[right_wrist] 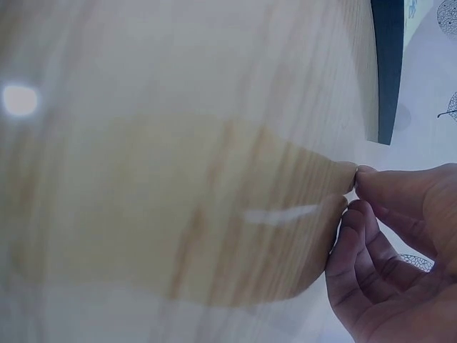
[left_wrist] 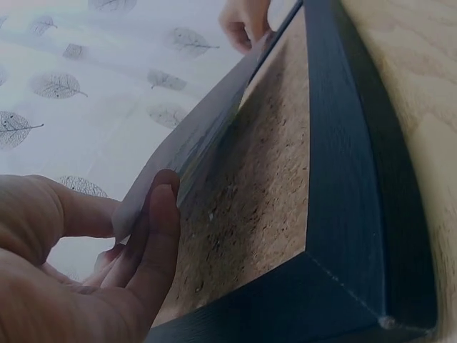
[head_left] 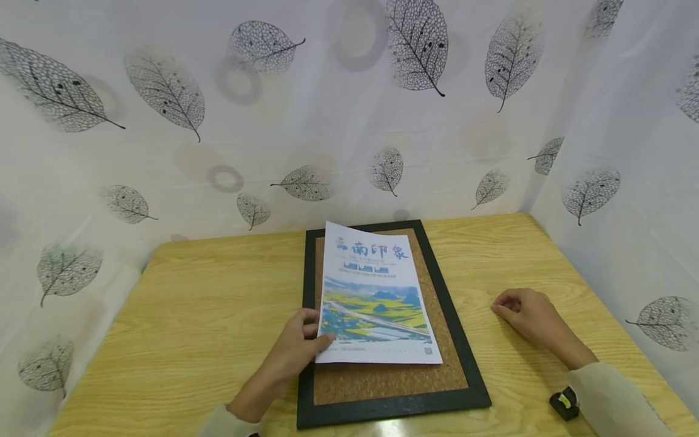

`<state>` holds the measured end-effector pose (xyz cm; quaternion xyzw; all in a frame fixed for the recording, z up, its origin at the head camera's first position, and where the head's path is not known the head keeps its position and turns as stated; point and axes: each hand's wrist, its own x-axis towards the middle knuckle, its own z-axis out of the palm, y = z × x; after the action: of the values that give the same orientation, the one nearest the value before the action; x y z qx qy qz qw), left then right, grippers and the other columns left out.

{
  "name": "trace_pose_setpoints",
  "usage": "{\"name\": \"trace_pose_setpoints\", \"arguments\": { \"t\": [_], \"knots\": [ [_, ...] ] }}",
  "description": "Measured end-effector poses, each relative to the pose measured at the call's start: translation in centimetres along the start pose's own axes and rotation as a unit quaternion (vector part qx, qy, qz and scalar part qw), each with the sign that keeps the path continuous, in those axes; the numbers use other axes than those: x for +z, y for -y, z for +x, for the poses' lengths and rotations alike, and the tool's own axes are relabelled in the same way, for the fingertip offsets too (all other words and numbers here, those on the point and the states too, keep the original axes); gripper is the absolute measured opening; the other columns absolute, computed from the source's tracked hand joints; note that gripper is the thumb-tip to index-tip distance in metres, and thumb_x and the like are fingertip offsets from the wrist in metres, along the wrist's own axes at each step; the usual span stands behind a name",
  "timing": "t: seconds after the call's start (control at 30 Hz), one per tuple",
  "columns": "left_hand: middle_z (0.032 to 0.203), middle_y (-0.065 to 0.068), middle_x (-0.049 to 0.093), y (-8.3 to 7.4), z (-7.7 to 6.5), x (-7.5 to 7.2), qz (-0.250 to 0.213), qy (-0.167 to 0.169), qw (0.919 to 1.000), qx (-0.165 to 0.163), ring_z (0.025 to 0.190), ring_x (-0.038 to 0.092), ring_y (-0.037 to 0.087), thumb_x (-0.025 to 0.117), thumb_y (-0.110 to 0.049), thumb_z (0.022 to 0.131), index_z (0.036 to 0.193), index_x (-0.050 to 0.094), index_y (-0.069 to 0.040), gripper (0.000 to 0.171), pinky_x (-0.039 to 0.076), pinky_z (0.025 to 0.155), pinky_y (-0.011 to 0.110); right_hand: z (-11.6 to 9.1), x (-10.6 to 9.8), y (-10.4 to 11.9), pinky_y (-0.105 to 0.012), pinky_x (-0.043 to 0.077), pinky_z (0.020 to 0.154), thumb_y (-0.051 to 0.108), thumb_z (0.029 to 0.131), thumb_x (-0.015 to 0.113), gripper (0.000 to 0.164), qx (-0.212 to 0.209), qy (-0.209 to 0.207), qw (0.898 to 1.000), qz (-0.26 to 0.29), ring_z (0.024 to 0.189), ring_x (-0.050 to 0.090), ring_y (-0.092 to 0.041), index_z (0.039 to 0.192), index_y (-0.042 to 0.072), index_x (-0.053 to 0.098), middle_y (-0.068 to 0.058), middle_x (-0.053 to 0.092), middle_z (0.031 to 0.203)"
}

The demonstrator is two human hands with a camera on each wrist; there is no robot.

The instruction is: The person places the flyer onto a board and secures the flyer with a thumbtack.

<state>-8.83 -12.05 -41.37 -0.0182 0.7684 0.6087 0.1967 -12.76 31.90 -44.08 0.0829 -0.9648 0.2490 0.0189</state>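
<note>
A printed paper poster (head_left: 377,303), with Chinese characters at its top and a landscape of fields and hills below, lies over a black-framed corkboard (head_left: 393,385). My left hand (head_left: 297,346) pinches the poster's lower left edge, thumb on the printed side and fingers behind. In the left wrist view that edge of the poster (left_wrist: 153,168) stands raised off the cork. To the right of the board, my right hand (head_left: 526,312) is low over the tabletop, its fingers loosely bent. The fingertips (right_wrist: 348,214) are right at the wood surface, and nothing shows between them and the thumb.
The corkboard rests on a wood-grain table (head_left: 218,303). A small black object with a yellow-green part (head_left: 564,403) is beside my right sleeve. Pale curtains with a leaf print (head_left: 338,121) enclose the table's back and sides.
</note>
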Motion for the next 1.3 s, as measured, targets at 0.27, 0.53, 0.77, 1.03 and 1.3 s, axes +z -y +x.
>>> {"name": "trace_pose_setpoints", "arguments": {
  "t": [0.27, 0.53, 0.77, 1.03, 1.3],
  "knots": [
    [0.107, 0.012, 0.065, 0.2, -0.2, 0.5, 0.031, 0.006, 0.9995, 0.003, 0.079, 0.062, 0.019, 0.067, -0.017, 0.089, 0.130, 0.033, -0.003, 0.055, 0.047, 0.066, 0.034, 0.1, 0.1, -0.1, -0.027, 0.041, 0.055, 0.015, 0.086, 0.070, 0.008, -0.005, -0.005, 1.000, -0.003, 0.061, 0.051, -0.009, 0.086, 0.006, 0.069, 0.004, 0.061, 0.071],
    [0.101, 0.015, 0.067, 0.3, -0.2, 0.7, 0.018, 0.031, 0.9990, 0.026, 0.079, 0.065, 0.023, 0.064, -0.006, 0.088, 0.143, 0.011, -0.008, 0.076, 0.047, 0.064, 0.034, 0.0, 0.0, -0.1, -0.028, 0.043, 0.056, 0.015, 0.086, 0.070, 0.009, -0.005, -0.003, 1.000, -0.003, 0.062, 0.052, -0.009, 0.086, 0.006, 0.070, 0.003, 0.062, 0.073],
    [0.101, 0.012, 0.067, 0.3, -0.4, 1.0, 0.079, 0.037, 0.9952, 0.045, 0.078, 0.063, 0.020, 0.065, -0.011, 0.089, 0.141, 0.018, -0.004, 0.070, 0.046, 0.060, 0.032, 0.1, -0.1, 0.0, -0.027, 0.042, 0.055, 0.014, 0.086, 0.070, 0.008, -0.006, 0.000, 1.000, -0.005, 0.061, 0.051, -0.009, 0.087, 0.006, 0.070, 0.003, 0.062, 0.072],
    [0.077, -0.001, 0.059, 0.3, -0.8, 1.0, 0.247, -0.001, 0.9654, 0.083, 0.060, 0.054, 0.012, 0.068, -0.020, 0.087, 0.125, 0.048, -0.001, 0.047, 0.044, 0.049, 0.027, 0.2, -0.1, -0.1, -0.027, 0.041, 0.055, 0.013, 0.085, 0.070, 0.006, -0.005, 0.000, 1.000, -0.002, 0.061, 0.051, -0.010, 0.086, 0.007, 0.069, 0.003, 0.061, 0.071],
    [0.067, -0.002, 0.053, 0.2, -1.4, 1.1, 0.298, -0.002, 0.9511, 0.081, 0.053, 0.049, 0.011, 0.071, -0.021, 0.085, 0.106, 0.059, -0.006, 0.029, 0.041, 0.046, 0.025, 0.1, -0.1, 0.1, -0.030, 0.044, 0.058, 0.015, 0.085, 0.071, 0.008, -0.003, 0.002, 1.000, -0.003, 0.063, 0.054, -0.010, 0.085, 0.007, 0.070, 0.002, 0.063, 0.074]
  ]
}}
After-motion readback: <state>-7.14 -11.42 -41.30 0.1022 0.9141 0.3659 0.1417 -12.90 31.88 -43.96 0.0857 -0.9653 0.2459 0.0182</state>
